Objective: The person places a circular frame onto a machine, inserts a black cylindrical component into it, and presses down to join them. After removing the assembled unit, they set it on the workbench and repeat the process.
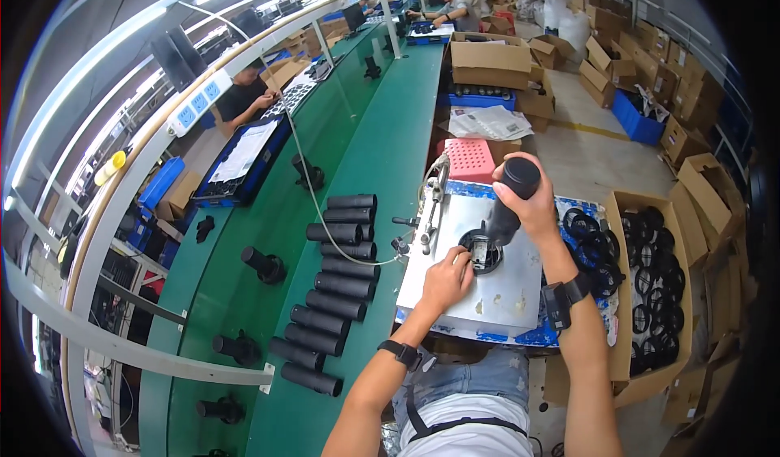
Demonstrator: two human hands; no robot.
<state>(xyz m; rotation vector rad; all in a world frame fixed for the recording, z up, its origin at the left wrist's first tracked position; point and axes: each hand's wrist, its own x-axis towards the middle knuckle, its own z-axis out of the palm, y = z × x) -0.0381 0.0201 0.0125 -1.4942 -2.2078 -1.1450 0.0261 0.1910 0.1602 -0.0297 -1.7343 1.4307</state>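
My right hand [536, 201] is wrapped round a black cylinder [520, 174], tilted above a silver metal box [439, 315]. The cylinder's lower end hangs over a round black-rimmed opening [492, 264] in the box's top. My left hand [448, 282] is at the near left side of that opening, fingers curled together at its rim. What those fingers pinch, if anything, is too small to make out. Beside the box's far left edge stands a metal lever clamp [435, 201], with a thin pale hose [313, 189] running to a fitting near it.
Several black tubes [329, 317] lie in a row on the green bench [382, 164] to my left. Black ring parts [597, 250] sit right of the box, beside a cardboard carton [624, 363] of more. A pink perforated basket [470, 159] stands beyond. Co-workers [461, 10] sit farther along.
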